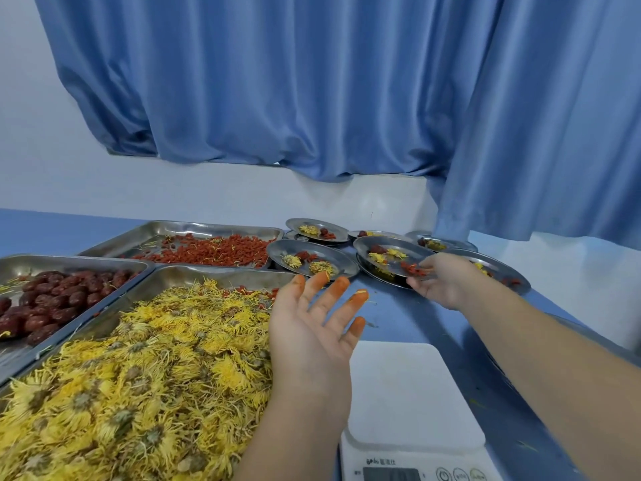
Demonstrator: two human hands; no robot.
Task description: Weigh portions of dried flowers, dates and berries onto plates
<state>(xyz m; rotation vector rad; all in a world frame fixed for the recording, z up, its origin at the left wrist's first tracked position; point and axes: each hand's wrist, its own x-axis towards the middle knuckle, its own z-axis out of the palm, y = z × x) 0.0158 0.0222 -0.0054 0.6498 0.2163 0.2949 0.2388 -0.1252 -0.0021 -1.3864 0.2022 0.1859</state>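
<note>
My right hand (447,281) pinches the rim of 1 filled plate (411,251) ahead, probably parking it beside the other plates (288,249), while my left hand (312,328) hovers open, palm up, between the dried flowers (156,359) and the scale (409,394).

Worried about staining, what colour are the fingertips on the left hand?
Orange, on the fingertips of the left hand; head view shows it best.

Both forearms (555,359) are bare to the frame's edge. The left hand (312,335) has orange-stained fingertips (341,285), and a yellow petal shred (361,292) sticks to one. The right hand (447,282) wears nothing.
</note>
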